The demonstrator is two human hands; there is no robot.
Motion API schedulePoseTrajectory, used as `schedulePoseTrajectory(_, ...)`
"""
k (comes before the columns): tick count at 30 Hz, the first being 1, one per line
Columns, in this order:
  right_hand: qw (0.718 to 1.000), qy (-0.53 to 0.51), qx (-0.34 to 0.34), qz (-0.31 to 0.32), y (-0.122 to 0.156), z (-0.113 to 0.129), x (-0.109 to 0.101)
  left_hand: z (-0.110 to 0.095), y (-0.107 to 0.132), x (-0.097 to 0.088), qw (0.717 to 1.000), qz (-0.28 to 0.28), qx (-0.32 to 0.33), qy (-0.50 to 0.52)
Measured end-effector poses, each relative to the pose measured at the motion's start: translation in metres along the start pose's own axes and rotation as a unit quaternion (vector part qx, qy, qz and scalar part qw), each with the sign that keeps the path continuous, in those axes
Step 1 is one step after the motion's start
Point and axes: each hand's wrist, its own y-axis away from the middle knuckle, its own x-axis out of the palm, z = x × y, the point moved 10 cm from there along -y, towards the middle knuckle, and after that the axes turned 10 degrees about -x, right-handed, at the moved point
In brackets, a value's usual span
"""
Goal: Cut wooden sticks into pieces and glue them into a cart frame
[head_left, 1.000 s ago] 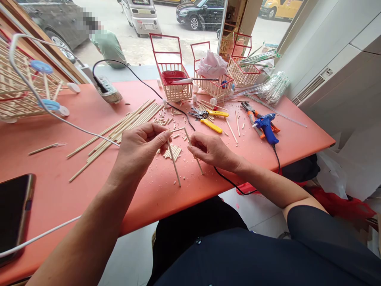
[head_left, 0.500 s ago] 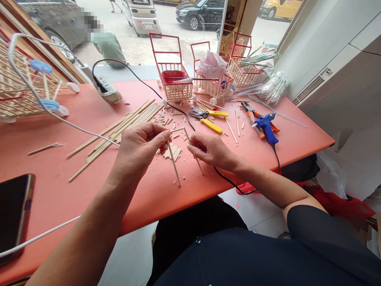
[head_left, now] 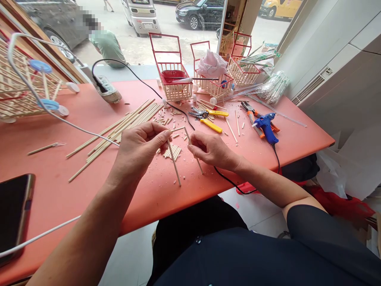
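Note:
Between my hands is a three-sided frame of thin wooden sticks (head_left: 175,167), its two long legs slanting down toward me and a short stick across the top. My left hand (head_left: 147,143) pinches the left corner, where the leg meets the crosspiece. The right leg is gripped in the fingers of my right hand (head_left: 211,150). Under the frame lies a small row of short cut sticks (head_left: 172,152) on the orange-pink table (head_left: 143,198). Long wooden sticks (head_left: 119,133) lie in a bundle beyond my left hand.
Yellow-handled wire strippers (head_left: 210,119), orange-handled pliers (head_left: 251,115) and a blue glue gun (head_left: 267,127) lie to the right. Small stick carts (head_left: 177,89) stand at the back. A power strip (head_left: 108,91), white cable (head_left: 77,129) and phone (head_left: 14,214) are at left.
My hands and the stick frame hold almost still. Outside the window, the seated person in green has shifted slightly.

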Motion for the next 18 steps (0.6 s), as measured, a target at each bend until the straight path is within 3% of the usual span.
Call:
schedulePoseTrajectory(9, 0.995, -0.078, 0.063, -0.016, 0.0013, -0.0071, -0.0032, -0.0006, -0.0003, -0.0009, 0.999, -0.003, 0.021, -0.046)
schedulePoseTrajectory(18, 0.994, -0.096, 0.040, -0.015, -0.0016, -0.0040, 0.0009, 0.0013, 0.0017, 0.0017, 0.999, -0.001, 0.026, -0.039)
